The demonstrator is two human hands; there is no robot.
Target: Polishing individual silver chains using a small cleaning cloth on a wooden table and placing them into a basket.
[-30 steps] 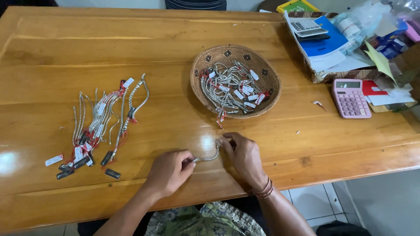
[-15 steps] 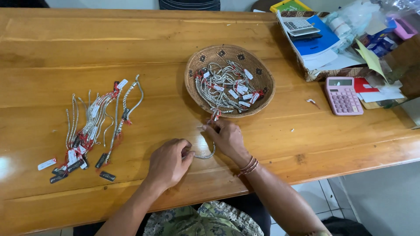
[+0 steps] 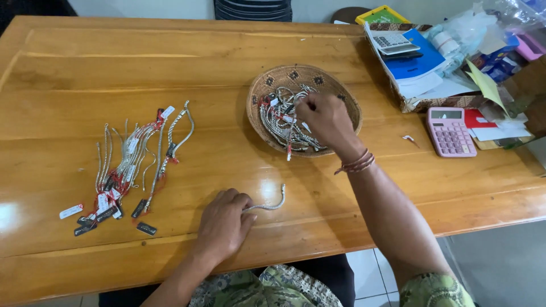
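Basket: round, shallow, woven, tan with dark diamond marks on the rim; sits toward the far right of the table, well in from the far edge. Holds a tangle of silver chains with small white and red tags.

Box at the far right corner: patterned sides, crammed with a grey calculator, blue booklet, white papers, clear plastic wrap. Pink calculator lies flat just in front of it, near the right edge.

Table: glossy orange-brown wood, long plank grain, bright glare spots near the front edge.

Left of centre: a loose fan of chains, thin, silver, some braided, tied with red thread and white or black tags; the tagged ends point toward the front left corner.

Right hand: over the basket, fingers bent and pinched on one chain from the tangle, which dangles to the near rim. Red cord bands on the wrist.

Left hand: near the front edge, knuckles up, fingers curled closed on one end of a chain piece. That piece is short, silver, rope-textured, curved; its free end lies on the wood, pointing toward the basket but well apart from it.
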